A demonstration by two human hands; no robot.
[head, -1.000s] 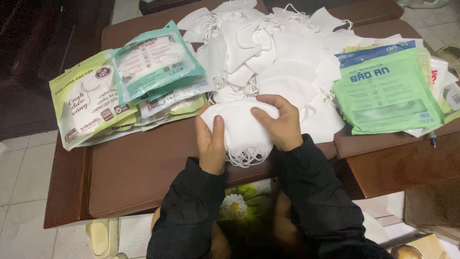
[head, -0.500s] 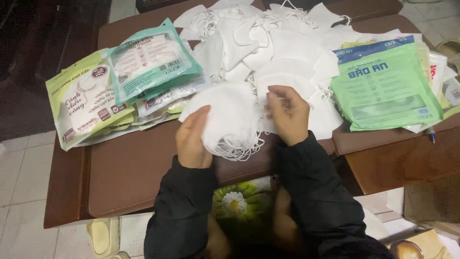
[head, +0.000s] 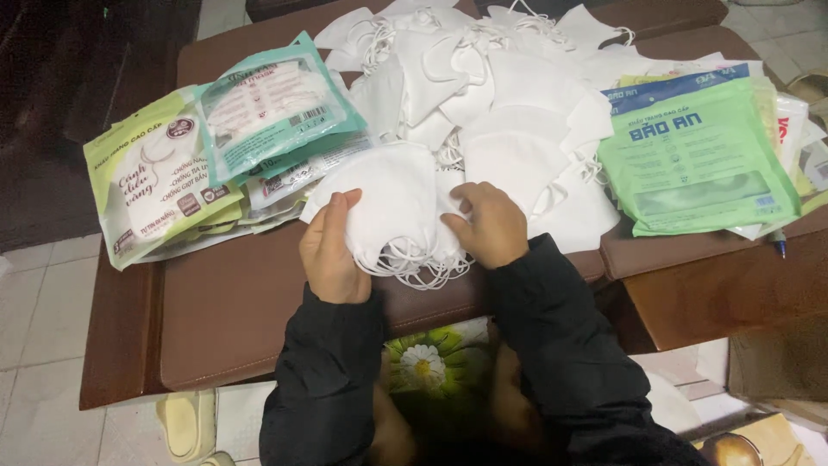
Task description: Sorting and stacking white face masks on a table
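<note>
White, soft mask stack [head: 392,207] looks light and floppy, so left hand [head: 332,250] and right hand [head: 487,226] clamp its two sides, above loose ear loops [head: 414,267].

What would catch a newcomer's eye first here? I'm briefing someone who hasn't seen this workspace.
A big heap of loose white masks sprawls across the far side of the brown table. At the near edge, the left hand and right hand hold a stack of masks, flanked by green packets.
</note>
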